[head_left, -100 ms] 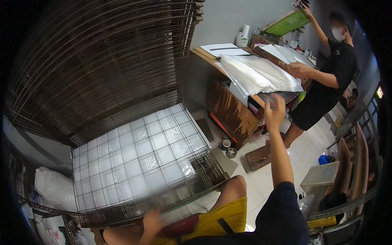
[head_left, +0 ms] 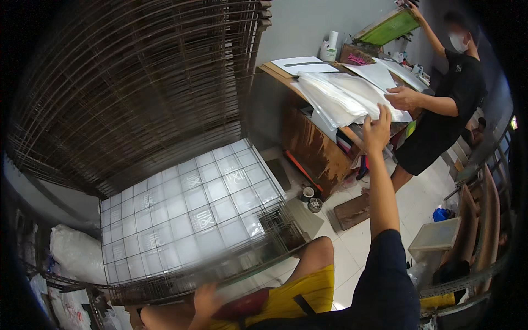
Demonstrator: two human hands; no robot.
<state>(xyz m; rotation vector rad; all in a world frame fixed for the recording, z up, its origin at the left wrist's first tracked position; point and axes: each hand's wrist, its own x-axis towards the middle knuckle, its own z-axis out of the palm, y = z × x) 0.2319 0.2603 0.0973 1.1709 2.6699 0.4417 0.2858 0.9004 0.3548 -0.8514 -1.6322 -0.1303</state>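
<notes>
My right hand [head_left: 377,132] reaches out at the right, fingers and thumb apart, at the near edge of a stack of clear plastic bags [head_left: 335,99] on a worn wooden table. Whether its fingertips touch the bags I cannot tell. My left hand [head_left: 207,300] is low in front of me, by the near edge of a wire drying rack [head_left: 165,278]; its fingers are smeared by motion. On the rack's top wire shelf lie several whitish plastic bags [head_left: 181,198] with white prints, spread under or behind the grid.
Raised wire shelves [head_left: 148,71] hang at the upper left. A co-worker [head_left: 465,82] in black stands across the table, one hand over the bags, the other lifting a green screen frame [head_left: 388,27]. Two small pots [head_left: 314,204] and a wooden block [head_left: 352,212] are on the floor.
My right hand has moved slightly right and up toward the bags, and the view has shifted a little. The co-worker's hand stays over the stack. My left hand barely moves.
</notes>
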